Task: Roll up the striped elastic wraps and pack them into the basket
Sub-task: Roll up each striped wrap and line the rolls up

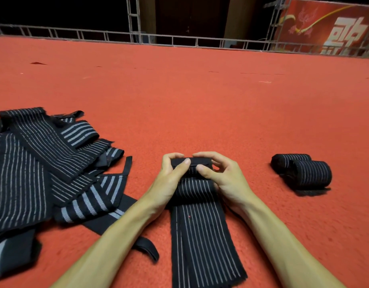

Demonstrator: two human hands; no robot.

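Striped elastic wraps (44,163) dominate the left of the red carpet (200,96) — a big loose heap of black bands with pale stripes, none rolled, overlapping every which way. Centre stage, a single wrap (202,235) lies flat. Its long axis runs straight out from the person, and the unrolled tail stretches between the two forearms to the near edge of view. Over on the right, well apart from the action, two finished rolls (302,172) sit touching each other on the carpet. No basket in view, so packing looks some way off.

On to the hands: left hand (169,177) and right hand (229,179) sit level, one at each end of the small roll (191,163) at the wrap's far end, neither nearer than the other. Both grip it — fingers curled over the far side, thumbs (182,167) pressed on the near face.

The key geometry: the roll's axis lies crosswise, and the loose length lies on the person's side of the fingers. By my read, the next turns must bring the roll back toward the body, both hands turning evenly to keep the edges square. Lopsided pressure would likely cone the roll.
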